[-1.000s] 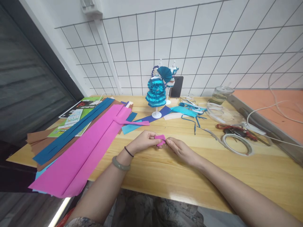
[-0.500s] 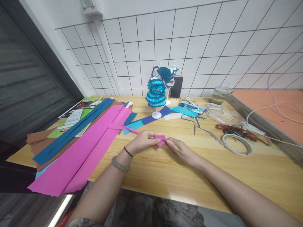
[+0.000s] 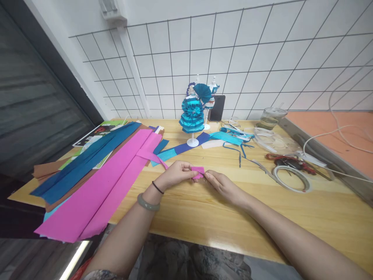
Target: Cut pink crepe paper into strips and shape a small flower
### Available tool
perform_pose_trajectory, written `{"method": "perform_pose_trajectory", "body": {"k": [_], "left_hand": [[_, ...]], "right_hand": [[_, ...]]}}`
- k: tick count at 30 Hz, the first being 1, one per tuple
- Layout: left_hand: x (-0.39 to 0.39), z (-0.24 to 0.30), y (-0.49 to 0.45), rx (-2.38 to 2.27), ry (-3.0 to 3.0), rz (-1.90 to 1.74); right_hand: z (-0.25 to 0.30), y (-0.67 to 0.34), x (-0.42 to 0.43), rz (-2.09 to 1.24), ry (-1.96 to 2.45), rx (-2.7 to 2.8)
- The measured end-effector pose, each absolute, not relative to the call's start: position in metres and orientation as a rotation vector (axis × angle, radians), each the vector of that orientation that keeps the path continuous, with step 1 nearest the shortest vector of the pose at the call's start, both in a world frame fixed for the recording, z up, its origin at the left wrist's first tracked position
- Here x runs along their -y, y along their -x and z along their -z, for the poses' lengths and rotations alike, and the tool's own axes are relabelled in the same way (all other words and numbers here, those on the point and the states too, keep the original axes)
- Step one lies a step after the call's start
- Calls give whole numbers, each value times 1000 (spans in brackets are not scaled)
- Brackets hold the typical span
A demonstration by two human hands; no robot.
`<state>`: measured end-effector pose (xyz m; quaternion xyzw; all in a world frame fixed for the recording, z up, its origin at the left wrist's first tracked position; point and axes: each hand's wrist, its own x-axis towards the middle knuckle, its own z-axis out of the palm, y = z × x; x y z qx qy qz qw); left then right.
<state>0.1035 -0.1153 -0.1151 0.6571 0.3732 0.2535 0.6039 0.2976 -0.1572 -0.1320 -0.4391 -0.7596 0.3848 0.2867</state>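
Pink strip (image 3: 198, 170), over the bench (image 3: 262, 241) at the clock's centre: my left hand (image 3: 177, 173) has its fingers clamped on the strip and my right hand (image 3: 220, 184) pinches its three-o'clock end, in what I judge to be a folding or pleating step. The next move, as I read it, calls for a steady left hold while the right fingers work the edge closely. Toward two o'clock, a clear cup (image 3: 270, 118) holds greenish liquid; toward nine o'clock lie wider pink sheets (image 3: 101, 182).
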Motion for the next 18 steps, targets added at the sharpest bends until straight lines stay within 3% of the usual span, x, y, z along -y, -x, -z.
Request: {"method": "perform_pose_trajectory", "body": {"k": [18], "left_hand": [[115,117,-102,-863,-1515,-615]], "right_hand": [[133,-298,156,-1018,1180,2035]]}}
